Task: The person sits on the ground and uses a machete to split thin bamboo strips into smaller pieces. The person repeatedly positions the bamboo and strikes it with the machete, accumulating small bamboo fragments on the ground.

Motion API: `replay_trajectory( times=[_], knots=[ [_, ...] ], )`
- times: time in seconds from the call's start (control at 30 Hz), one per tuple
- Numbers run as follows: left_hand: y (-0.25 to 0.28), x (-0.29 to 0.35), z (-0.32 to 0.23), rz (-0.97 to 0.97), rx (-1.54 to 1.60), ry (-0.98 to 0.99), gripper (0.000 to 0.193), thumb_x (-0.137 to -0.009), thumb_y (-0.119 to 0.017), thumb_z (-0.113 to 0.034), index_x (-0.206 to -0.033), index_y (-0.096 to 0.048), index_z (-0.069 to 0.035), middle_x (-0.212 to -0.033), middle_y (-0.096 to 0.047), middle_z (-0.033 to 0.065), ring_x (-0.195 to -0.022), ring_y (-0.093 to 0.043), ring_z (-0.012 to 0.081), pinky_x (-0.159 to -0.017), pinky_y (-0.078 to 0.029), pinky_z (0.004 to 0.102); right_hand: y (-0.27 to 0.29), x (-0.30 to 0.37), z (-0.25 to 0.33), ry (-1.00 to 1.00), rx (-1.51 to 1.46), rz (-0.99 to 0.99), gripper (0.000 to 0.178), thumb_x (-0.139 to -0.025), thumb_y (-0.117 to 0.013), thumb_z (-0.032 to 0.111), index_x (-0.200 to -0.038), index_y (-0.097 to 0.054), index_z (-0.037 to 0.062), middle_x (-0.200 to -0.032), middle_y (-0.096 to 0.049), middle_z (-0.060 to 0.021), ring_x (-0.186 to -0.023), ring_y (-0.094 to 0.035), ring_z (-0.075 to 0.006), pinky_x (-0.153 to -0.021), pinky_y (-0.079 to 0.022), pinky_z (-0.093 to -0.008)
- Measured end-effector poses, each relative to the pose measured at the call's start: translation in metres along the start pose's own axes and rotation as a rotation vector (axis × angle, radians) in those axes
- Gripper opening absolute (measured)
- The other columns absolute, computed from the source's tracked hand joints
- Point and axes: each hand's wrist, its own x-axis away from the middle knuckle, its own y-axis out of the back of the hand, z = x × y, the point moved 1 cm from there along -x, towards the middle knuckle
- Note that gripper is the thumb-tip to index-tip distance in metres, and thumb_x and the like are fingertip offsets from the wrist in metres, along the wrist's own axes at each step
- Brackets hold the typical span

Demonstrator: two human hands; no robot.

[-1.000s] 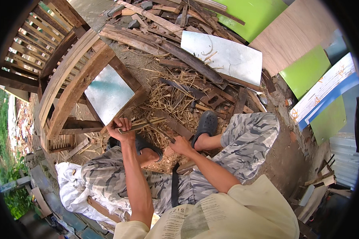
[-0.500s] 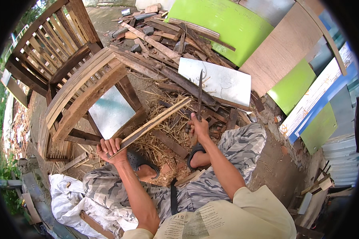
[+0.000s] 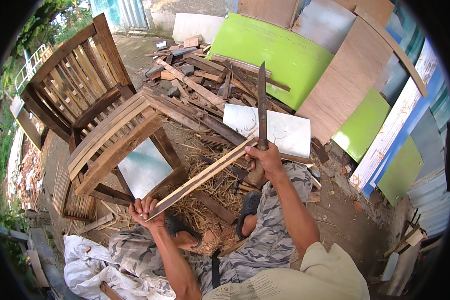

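Our left hand [image 3: 148,212] grips the near end of the stick [image 3: 201,180], which slants far right to our right hand [image 3: 268,160], closed around the knife [image 3: 262,107]. We seem between cuts; a new one calls for holding steady.

That's a loose cream T-shirt [image 3: 315,280], short-sleeved, with dark print [image 3: 265,286] on the front, grey camouflage trousers [image 3: 272,237], a black strap [image 3: 215,270] at the waist, and dark, perforated clogs [image 3: 249,205].
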Motion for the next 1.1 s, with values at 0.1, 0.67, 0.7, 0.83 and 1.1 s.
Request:
replay_trajectory(
  times=[0.1, 0.67, 0.7, 0.83, 1.1],
  knots=[
    [0.008, 0.011, -0.036, -0.332, -0.556, 0.098, 0.031, -0.092, -0.052, -0.034, -0.081, -0.059, -0.007, -0.062, -0.060, 0.0040, -0.076, -0.058, 0.0204, -0.075, -0.048, 0.0353, 0.008, -0.007, -0.007, 0.071, 0.044, 0.076, 0.041, -0.082, -0.077, 0.009, -0.112, -0.055, -0.0054, -0.078, -0.064, -0.0071, -0.061, -0.062, -0.0132, -0.047, -0.051, -0.0248],
    [-0.045, -0.029, 0.175, -0.088, -1.403, 0.706, 0.044, -0.103, -0.047, -0.036, -0.133, -0.052, -0.005, -0.111, -0.063, 0.0086, -0.099, -0.063, 0.0165, -0.083, -0.051, 0.0310, -0.039, -0.007, -0.048, 0.177, 0.272, 0.339, 0.022, -0.085, -0.074, 0.008, -0.098, -0.059, -0.0008, -0.083, -0.066, -0.0038, -0.073, -0.063, -0.0097, -0.063, -0.056, -0.0270],
    [-0.050, -0.029, 0.177, -0.133, -1.363, 0.752, 0.043, -0.103, -0.046, -0.036, -0.131, -0.054, -0.005, -0.104, -0.065, 0.0073, -0.091, -0.065, 0.0140, -0.078, -0.051, 0.0283, -0.038, -0.008, -0.046, 0.289, 0.397, 0.310, 0.023, -0.084, -0.076, 0.008, -0.097, -0.059, -0.0001, -0.081, -0.066, -0.0028, -0.070, -0.062, -0.0085, -0.063, -0.054, -0.0259],
    [-0.050, -0.024, 0.171, -0.043, -1.518, 0.601, 0.041, -0.104, -0.044, -0.036, -0.125, -0.058, -0.004, -0.081, -0.060, 0.0015, -0.070, -0.055, 0.0058, -0.062, -0.044, 0.0227, -0.042, -0.003, -0.038, 0.289, 0.431, 0.317, 0.024, -0.083, -0.077, 0.010, -0.096, -0.059, -0.0001, -0.077, -0.066, -0.0029, -0.067, -0.061, -0.0080, -0.061, -0.052, -0.0252],
    [-0.041, -0.027, 0.172, 0.033, -1.725, 0.503, 0.036, -0.104, -0.047, -0.032, -0.113, -0.063, -0.002, -0.072, -0.055, 0.0003, -0.064, -0.045, 0.0087, -0.058, -0.039, 0.0287, -0.036, -0.006, -0.041, 0.239, 0.451, 0.287, 0.024, -0.083, -0.077, 0.010, -0.091, -0.058, -0.0005, -0.074, -0.065, -0.0040, -0.063, -0.060, -0.0089, -0.057, -0.050, -0.0255]
  ],
)
